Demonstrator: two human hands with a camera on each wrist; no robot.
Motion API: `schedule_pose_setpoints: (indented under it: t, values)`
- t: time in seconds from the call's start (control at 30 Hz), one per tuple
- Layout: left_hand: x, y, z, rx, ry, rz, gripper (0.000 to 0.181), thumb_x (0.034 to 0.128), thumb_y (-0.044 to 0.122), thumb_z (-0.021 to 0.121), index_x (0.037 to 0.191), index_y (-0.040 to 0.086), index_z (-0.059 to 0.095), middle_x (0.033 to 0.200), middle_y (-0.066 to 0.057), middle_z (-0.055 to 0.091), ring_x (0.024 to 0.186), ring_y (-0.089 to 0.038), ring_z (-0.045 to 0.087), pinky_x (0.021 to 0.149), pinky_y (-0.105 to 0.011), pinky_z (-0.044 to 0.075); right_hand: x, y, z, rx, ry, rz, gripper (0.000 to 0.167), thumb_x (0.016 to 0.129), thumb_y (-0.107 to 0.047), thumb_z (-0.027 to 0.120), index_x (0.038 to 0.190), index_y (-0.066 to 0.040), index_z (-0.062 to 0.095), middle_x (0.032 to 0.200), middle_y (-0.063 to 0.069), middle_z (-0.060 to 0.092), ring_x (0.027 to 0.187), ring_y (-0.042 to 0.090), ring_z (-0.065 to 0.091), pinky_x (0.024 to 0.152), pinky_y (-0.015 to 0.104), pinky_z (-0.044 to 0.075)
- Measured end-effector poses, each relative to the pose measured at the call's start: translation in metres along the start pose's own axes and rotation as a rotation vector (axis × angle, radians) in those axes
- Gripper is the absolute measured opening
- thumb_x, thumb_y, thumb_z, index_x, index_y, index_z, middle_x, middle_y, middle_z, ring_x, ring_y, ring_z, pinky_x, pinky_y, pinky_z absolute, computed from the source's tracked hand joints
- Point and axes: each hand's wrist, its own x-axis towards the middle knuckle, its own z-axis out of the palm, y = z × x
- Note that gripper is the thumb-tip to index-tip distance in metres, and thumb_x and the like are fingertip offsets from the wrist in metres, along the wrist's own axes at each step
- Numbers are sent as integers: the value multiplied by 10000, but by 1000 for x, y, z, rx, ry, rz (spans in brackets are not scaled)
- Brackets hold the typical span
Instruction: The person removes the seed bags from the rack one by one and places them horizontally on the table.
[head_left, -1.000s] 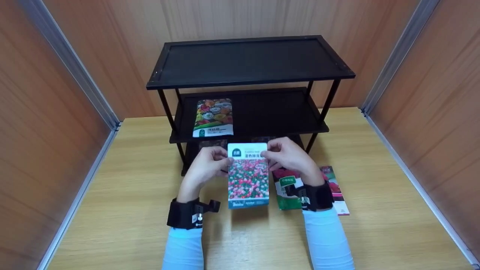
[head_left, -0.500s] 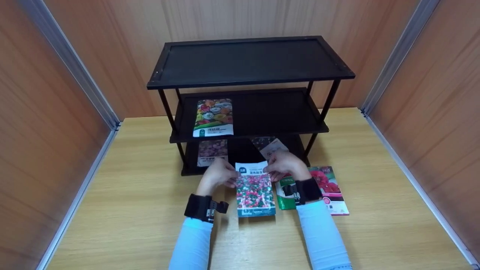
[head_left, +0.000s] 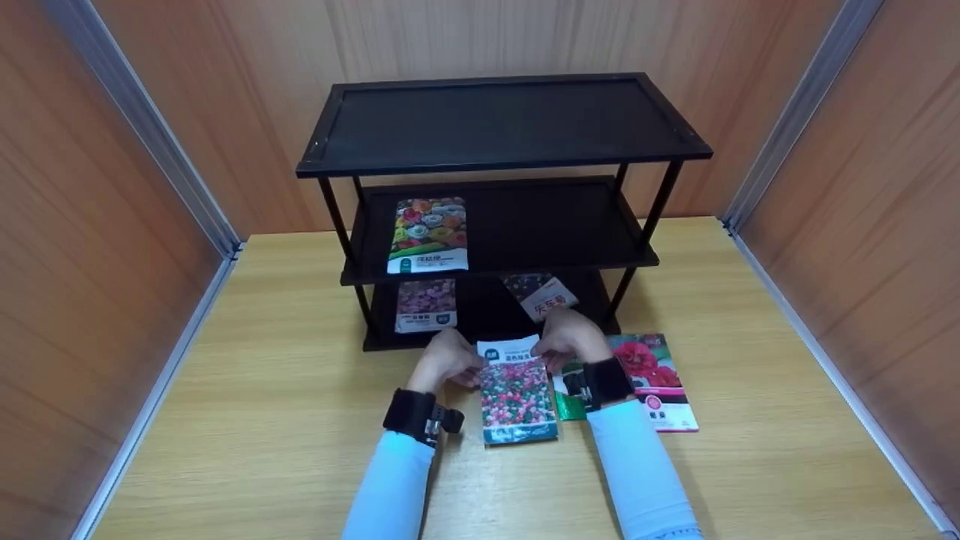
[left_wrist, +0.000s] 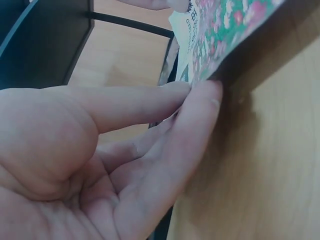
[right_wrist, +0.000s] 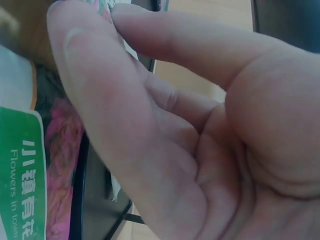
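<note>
A packet with pink and white flowers (head_left: 517, 397) is held by its upper corners, low over the wooden surface in front of the shelf. My left hand (head_left: 448, 358) pinches its left edge; in the left wrist view thumb and forefinger of that hand (left_wrist: 125, 145) meet on the packet's edge (left_wrist: 225, 35). My right hand (head_left: 568, 339) pinches the upper right corner, and in the right wrist view its fingers (right_wrist: 115, 105) close on the edge. Under my right wrist lies a green packet (head_left: 570, 406), partly hidden, beside a packet with red flowers (head_left: 651, 367).
Behind the hands stands a black three-tier shelf (head_left: 502, 163). Its middle tier bears a packet of colourful flowers (head_left: 429, 232). On the bottom tier lie a purple-flowered packet (head_left: 426, 306) and a tilted packet (head_left: 541, 294). Wooden walls (head_left: 862, 225) enclose the sides and back.
Both hands have moved down and slightly right, bringing the pink-flowered packet closer to the surface. The bottom tier's packets have come into fuller view, as has the red-flowered one.
</note>
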Motion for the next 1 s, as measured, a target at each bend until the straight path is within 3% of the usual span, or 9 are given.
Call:
schedule_pose_setpoints:
  t: [0.3,0.57,0.8,1.0]
  values:
    - [1,-3,8,-4,15,3,115,853,-40,790,831,-49,678,755,-216,726,562,-232,707,573,-373,617,5,4,5,-48,26,33,175,912,-147,798,838,7,762,735,145,734,595,223,711,546,320,584]
    - [5,-3,10,-35,29,-10,171,852,-39,790,911,-49,630,761,-204,724,542,-211,688,559,-356,612,8,5,6,-60,58,55,158,903,-145,808,869,-12,728,726,138,731,584,228,707,562,347,593]
    - [8,-3,11,-85,24,-30,265,880,-44,765,1095,-101,620,815,-255,726,536,-208,682,575,-367,616,9,3,7,6,36,112,145,912,-107,787,943,16,717,768,163,741,598,228,710,559,336,591]
    - [9,-4,11,-77,41,-24,286,875,-45,770,1111,-106,620,803,-243,725,542,-212,686,569,-366,615,10,1,7,6,64,134,277,904,-118,798,1098,18,654,772,148,738,605,234,709,532,333,580]
